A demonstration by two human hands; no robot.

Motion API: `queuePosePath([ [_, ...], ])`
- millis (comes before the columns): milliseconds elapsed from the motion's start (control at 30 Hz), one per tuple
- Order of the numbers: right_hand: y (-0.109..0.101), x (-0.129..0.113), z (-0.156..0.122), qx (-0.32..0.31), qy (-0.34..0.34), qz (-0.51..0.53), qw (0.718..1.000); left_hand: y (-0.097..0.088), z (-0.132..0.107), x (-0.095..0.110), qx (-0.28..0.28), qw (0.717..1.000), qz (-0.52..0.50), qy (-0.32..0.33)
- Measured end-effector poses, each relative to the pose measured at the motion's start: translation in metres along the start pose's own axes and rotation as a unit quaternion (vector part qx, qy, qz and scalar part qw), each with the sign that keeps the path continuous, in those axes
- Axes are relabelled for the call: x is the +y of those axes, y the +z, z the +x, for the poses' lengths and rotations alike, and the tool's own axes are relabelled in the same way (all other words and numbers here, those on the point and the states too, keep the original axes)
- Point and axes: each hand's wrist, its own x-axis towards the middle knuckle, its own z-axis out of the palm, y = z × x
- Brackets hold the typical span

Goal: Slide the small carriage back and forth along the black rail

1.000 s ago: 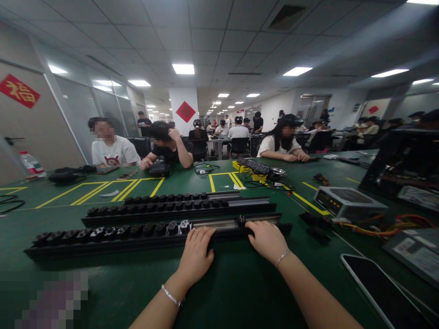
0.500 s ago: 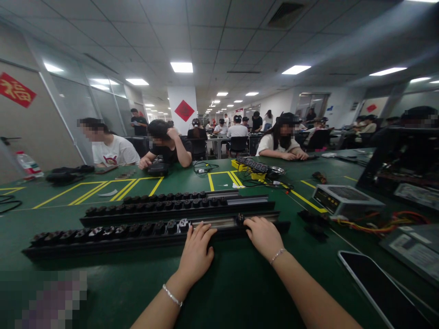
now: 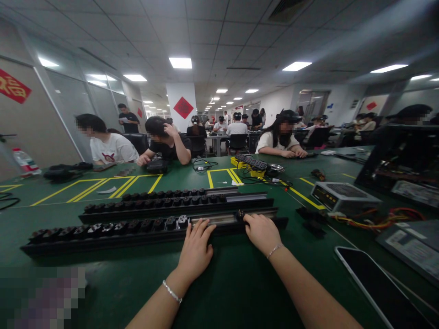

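A long black rail (image 3: 120, 244) lies in front of me, with a row of small socket-like modules (image 3: 146, 225) along its left part. My left hand (image 3: 197, 246) rests on the rail's near edge just right of the last white-topped module (image 3: 183, 221), its fingers spread and holding nothing. Farther right, the fingers of my right hand (image 3: 262, 232) are closed around a small black module (image 3: 240, 214) on the rail's bare metallic stretch. A gap separates this piece from the row. My right fingertips are partly hidden.
Two more filled rails (image 3: 161, 209) lie behind. To the right are a metal power supply (image 3: 346, 198), coloured cables (image 3: 380, 217), small black parts (image 3: 311, 221) and a phone (image 3: 377, 283). A power strip (image 3: 254, 163) lies farther back. Several people sit across the green table (image 3: 233, 283).
The camera view has shifted slightly. Both hands keep nearly the same places on the rail, and the small black module stays at my right fingertips.
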Motion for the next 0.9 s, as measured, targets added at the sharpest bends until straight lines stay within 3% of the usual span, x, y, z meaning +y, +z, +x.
queuePosePath([
  [900, -0.010, 0.023, 0.000, -0.050, 0.031, 0.002, 0.998, -0.005, 0.000, 0.000, -0.003, 1.000, -0.012, 0.003],
])
